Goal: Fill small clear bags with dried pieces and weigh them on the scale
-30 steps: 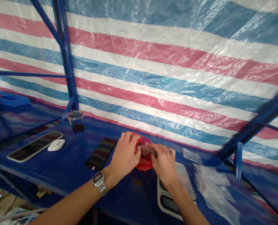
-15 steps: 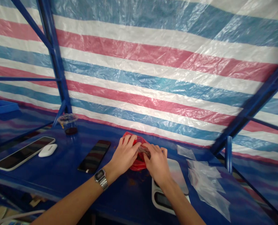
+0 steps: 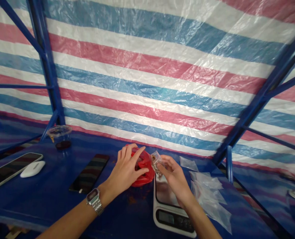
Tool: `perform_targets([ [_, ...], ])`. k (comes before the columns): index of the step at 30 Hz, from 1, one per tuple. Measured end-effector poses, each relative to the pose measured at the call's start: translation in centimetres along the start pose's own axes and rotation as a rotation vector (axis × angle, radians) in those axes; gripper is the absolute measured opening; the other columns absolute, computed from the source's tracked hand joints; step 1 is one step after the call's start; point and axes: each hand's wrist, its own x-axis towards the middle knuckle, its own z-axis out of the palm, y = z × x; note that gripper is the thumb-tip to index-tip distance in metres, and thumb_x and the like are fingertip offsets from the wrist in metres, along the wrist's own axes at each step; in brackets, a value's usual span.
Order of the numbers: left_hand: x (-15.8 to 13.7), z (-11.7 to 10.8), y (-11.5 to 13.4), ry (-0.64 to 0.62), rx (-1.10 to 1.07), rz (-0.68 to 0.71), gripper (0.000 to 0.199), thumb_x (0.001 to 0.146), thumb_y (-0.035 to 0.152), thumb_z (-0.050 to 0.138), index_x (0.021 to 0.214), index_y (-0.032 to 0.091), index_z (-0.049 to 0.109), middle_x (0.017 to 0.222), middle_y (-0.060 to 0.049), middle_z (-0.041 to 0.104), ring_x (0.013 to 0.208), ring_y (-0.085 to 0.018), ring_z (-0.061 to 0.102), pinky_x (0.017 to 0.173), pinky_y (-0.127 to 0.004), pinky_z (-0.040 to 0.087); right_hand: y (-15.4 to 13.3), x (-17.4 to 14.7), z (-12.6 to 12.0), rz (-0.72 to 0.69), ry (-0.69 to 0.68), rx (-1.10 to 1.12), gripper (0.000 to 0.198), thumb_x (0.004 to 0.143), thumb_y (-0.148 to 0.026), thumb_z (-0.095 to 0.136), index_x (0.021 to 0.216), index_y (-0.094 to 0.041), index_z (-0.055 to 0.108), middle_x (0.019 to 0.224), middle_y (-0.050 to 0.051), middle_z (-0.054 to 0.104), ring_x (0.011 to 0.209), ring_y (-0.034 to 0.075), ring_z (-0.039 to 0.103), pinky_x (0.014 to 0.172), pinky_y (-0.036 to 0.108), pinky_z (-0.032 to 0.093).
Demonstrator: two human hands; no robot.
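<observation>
My right hand (image 3: 171, 171) pinches a small clear plastic bag (image 3: 156, 166) with brownish bits inside, held just above the left side of a white digital scale (image 3: 173, 220). Thumb and fingers apart, my left hand (image 3: 127, 166) reaches over the rim of an open red plastic bag (image 3: 144, 171); nothing shows in its grip. What the red bag contains is mostly hidden by that hand. A steel watch (image 3: 95, 200) is on my left wrist. Several flat clear bags (image 3: 209, 192) lie right of the scale.
Left of my hands lies a dark phone (image 3: 89, 173), and farther left a white earbud case (image 3: 33, 169) beside another phone (image 3: 11, 171). A clear cup (image 3: 60, 137) of dark liquid stands at the back of the blue table (image 3: 37, 205). Blue metal posts and striped sheeting rise behind.
My hands have moved apart. The right has drawn the small filled bag out to the right, over the scale's edge, while the left has opened its fingers above the red bag.
</observation>
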Motion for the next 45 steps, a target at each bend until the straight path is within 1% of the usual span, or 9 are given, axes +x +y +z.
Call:
perform_targets([
  [4, -0.1, 0.5, 0.8, -0.008, -0.135, 0.011, 0.072, 0.082, 0.045, 0.081, 0.146, 0.032, 0.051, 0.142, -0.01, 0.048, 0.13, -0.033, 0.044, 0.112, -0.054, 0.038, -1.0, -1.4, -2.1, 0.14, -0.031, 0.212, 0.051, 0.078, -0.046, 0.084, 0.121, -0.025, 0.067, 0.121, 0.007, 0.075, 0.112, 0.026, 0.069, 0.1, 0.038, 0.05],
  [8, -0.3, 0.8, 2.6, -0.101, -0.351, 0.031, 0.066, 0.086, 0.053, 0.075, 0.144, 0.032, 0.053, 0.135, -0.009, 0.055, 0.124, -0.03, 0.048, 0.109, -0.05, 0.041, -1.7, -3.0, -2.9, 0.19, -0.155, 0.187, 0.048, 0.083, -0.046, 0.081, 0.126, -0.028, 0.068, 0.126, 0.006, 0.072, 0.111, 0.025, 0.069, 0.097, 0.037, 0.052],
  [12, -0.2, 1.8, 4.4, -0.172, -0.522, 0.022, 0.041, 0.094, 0.05, 0.066, 0.129, 0.029, 0.065, 0.12, -0.007, 0.066, 0.115, -0.027, 0.052, 0.104, -0.046, 0.044, -2.2, -3.7, -2.7, 0.097, -0.288, 0.042, 0.042, 0.091, -0.046, 0.073, 0.129, -0.03, 0.066, 0.13, 0.005, 0.07, 0.115, 0.025, 0.067, 0.099, 0.038, 0.052],
  [15, -0.1, 2.8, 4.9, -0.163, -0.597, -0.024, 0.033, 0.098, 0.046, 0.061, 0.125, 0.029, 0.068, 0.116, -0.005, 0.068, 0.114, -0.026, 0.055, 0.106, -0.046, 0.042, -2.3, -3.6, -3.4, -0.035, -0.307, -0.157, 0.038, 0.096, -0.043, 0.066, 0.132, -0.03, 0.065, 0.132, 0.005, 0.069, 0.112, 0.024, 0.067, 0.099, 0.037, 0.052],
  [19, -0.2, 3.6, 4.4, -0.189, -0.605, -0.055, 0.035, 0.098, 0.044, 0.06, 0.129, 0.028, 0.066, 0.118, -0.006, 0.067, 0.117, -0.026, 0.055, 0.11, -0.046, 0.039, -1.6, -3.3, -5.7, -0.124, -0.205, -0.575, 0.032, 0.097, -0.032, 0.06, 0.128, -0.029, 0.068, 0.122, 0.004, 0.074, 0.103, 0.024, 0.068, 0.097, 0.039, 0.051],
  [24, -0.1, 3.7, 3.7, -0.135, -0.524, -0.077, 0.031, 0.1, 0.039, 0.056, 0.126, 0.025, 0.065, 0.119, -0.007, 0.067, 0.117, -0.026, 0.053, 0.108, -0.047, 0.041, -0.1, -3.3, -7.9, -0.15, -0.187, -0.961, 0.035, 0.091, -0.023, 0.062, 0.124, -0.027, 0.072, 0.119, 0.008, 0.075, 0.111, 0.031, 0.067, 0.102, 0.047, 0.046],
  [29, 0.0, 3.1, 3.4, -0.115, -0.471, -0.075, 0.027, 0.1, 0.034, 0.053, 0.121, 0.025, 0.068, 0.117, -0.007, 0.068, 0.115, -0.026, 0.054, 0.107, -0.048, 0.041, 0.2, -3.3, -8.8, -0.198, -0.092, -0.88, 0.048, 0.089, -0.035, 0.069, 0.136, -0.031, 0.065, 0.133, 0.007, 0.07, 0.126, 0.032, 0.06, 0.114, 0.053, 0.037],
  [39, 0.0, 2.4, 2.0, -0.042, -0.381, -0.036, 0.024, 0.099, 0.028, 0.051, 0.111, 0.025, 0.072, 0.112, -0.005, 0.07, 0.11, -0.025, 0.056, 0.102, -0.044, 0.044, -0.4, -1.9, -9.9, -0.31, 0.312, -0.738, 0.031, 0.094, -0.039, 0.056, 0.115, -0.023, 0.071, 0.117, 0.011, 0.074, 0.112, 0.029, 0.067, 0.105, 0.05, 0.046],
  [45, -0.1, 2.1, 2.2, -0.044, -0.371, -0.007, 0.025, 0.099, 0.024, 0.049, 0.107, 0.025, 0.072, 0.11, -0.005, 0.067, 0.109, -0.025, 0.053, 0.1, -0.043, 0.043, -1.2, -2.0, -9.7, -0.328, 0.368, -0.73, 0.027, 0.095, -0.038, 0.054, 0.107, -0.023, 0.072, 0.113, 0.01, 0.075, 0.109, 0.029, 0.068, 0.101, 0.047, 0.047],
])
